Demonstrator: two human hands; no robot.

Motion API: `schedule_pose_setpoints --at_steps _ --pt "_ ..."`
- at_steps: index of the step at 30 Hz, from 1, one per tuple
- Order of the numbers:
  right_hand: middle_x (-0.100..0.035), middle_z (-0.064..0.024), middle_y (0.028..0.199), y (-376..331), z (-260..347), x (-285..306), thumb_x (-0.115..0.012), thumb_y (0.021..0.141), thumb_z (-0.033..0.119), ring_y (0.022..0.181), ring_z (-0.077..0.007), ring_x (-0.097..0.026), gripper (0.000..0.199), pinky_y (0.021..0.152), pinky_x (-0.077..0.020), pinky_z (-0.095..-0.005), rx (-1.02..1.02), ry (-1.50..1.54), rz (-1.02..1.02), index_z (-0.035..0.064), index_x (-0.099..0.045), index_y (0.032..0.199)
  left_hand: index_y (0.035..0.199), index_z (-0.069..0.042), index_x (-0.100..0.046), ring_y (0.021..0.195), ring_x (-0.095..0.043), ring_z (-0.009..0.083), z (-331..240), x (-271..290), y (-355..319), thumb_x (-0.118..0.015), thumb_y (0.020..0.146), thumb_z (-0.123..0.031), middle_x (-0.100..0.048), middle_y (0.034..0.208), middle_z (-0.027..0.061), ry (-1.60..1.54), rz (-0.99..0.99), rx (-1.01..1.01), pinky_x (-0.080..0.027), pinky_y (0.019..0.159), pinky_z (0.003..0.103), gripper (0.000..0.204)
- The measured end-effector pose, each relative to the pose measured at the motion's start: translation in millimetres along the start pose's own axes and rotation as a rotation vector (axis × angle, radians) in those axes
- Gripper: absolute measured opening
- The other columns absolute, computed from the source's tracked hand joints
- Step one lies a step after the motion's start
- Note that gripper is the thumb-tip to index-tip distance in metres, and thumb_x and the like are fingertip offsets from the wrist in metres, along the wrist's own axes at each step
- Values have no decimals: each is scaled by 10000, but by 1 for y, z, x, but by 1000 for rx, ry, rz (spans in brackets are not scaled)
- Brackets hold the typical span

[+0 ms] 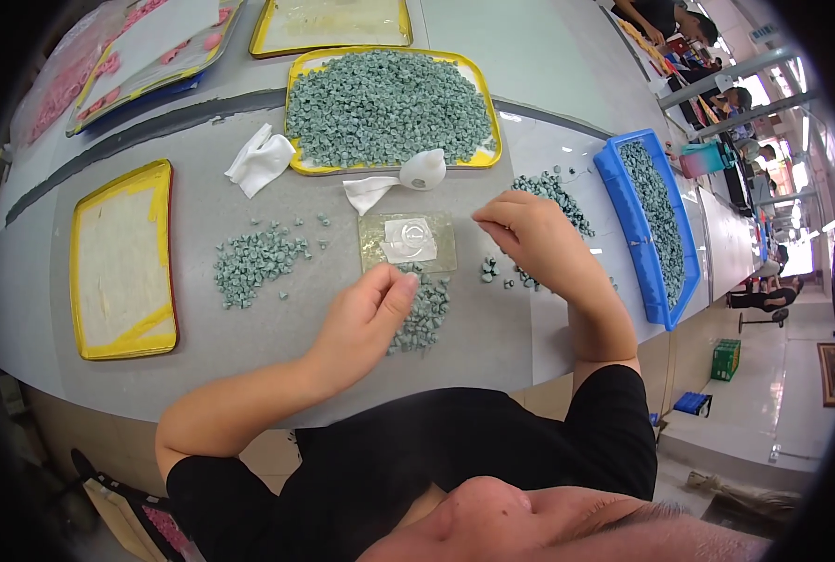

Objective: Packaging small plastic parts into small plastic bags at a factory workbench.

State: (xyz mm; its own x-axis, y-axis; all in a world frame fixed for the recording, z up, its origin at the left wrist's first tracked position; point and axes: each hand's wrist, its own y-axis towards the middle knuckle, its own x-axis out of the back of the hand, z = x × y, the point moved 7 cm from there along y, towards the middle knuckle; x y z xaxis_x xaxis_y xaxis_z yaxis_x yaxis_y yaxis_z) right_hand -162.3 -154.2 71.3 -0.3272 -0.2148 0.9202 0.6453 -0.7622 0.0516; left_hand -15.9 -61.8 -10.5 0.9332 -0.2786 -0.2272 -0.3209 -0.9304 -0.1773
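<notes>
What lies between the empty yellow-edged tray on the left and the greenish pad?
In the head view, a heap of small green pieces lies between tray and pad.

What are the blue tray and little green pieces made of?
The blue tray looks like smooth plastic: its walls look stiff and evenly coloured. The little green pieces might be dull, hard plastic: they look angular and barely shine, but they're too small to be sure.

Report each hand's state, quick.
Left hand: closed in a pinch; whether it holds anything cannot be told.
Right hand: closed in a pinch; nothing held can be made out.
</notes>
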Motion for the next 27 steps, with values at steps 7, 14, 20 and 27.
schedule_pose_setpoints --at_steps 7,14,20,27 --pt "-582 -146 868 -3 -25 -24 -562 752 10 850 -320 -567 126 734 -460 -380 -133 -250 234 -7 -582 875 971 -68 -399 617 -361 53 0 7 4 -404 866 7 -459 886 37 -527 14 236 -242 441 179 130" --pt "-562 -152 881 -2 -27 -30 -575 734 9 845 -329 -561 155 745 -455 -382 -144 -316 267 -1 -564 889 991 -43 -427 655 -417 65 0 31 13 -422 779 117 -493 944 71 -568 -53 212 -244 429 175 265" --pt "-560 -148 881 0 -14 -27 -572 780 47 846 -325 -561 134 749 -458 -375 -8 -158 209 5 -557 906 966 -38 -443 658 -447 68 -17 70 20 -429 782 105 -516 954 87 -497 -207 127 -248 425 160 234" --pt "-572 -152 845 -2 1 -12 -564 802 55 812 -316 -570 109 725 -463 -373 -27 -50 144 -6 -550 891 963 26 -428 682 -452 112 -34 136 12 -395 768 87 -490 929 126 -782 -439 93 -312 444 190 207"
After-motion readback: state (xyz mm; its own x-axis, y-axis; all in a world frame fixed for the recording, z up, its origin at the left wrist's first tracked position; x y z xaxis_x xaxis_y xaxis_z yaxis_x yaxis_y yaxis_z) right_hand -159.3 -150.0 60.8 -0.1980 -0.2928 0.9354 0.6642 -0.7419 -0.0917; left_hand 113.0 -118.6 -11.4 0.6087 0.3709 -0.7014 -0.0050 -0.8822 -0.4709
